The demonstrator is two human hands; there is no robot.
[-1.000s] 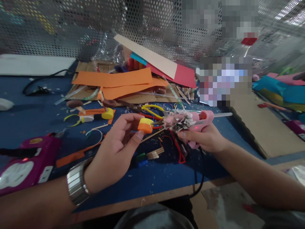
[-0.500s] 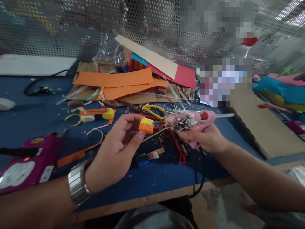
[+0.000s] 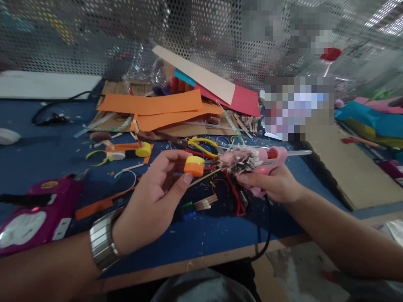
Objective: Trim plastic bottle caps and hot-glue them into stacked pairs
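Note:
Between the thumb and fingers of my left hand is a small round piece, a yellow and orange disc, yellow on top and orange below. My right hand grips a pink hot glue gun whose front is caked with dried glue and scraps. The gun's metal nozzle points left and is at the disc's right side; whether they touch I cannot tell. A clear glue stick juts from the gun's back. A thin wooden stick runs below the nozzle, by my left thumb.
Yellow-handled scissors and red-handled scissors lie behind and beneath the gun. Orange paper strips cover cardboard at the back. A purple power strip sits left; matchsticks lie in front. A cardboard sheet is at right.
The glue gun has shifted very slightly to the right, and the disc in my left hand has moved a touch the same way. Both grips stay the same.

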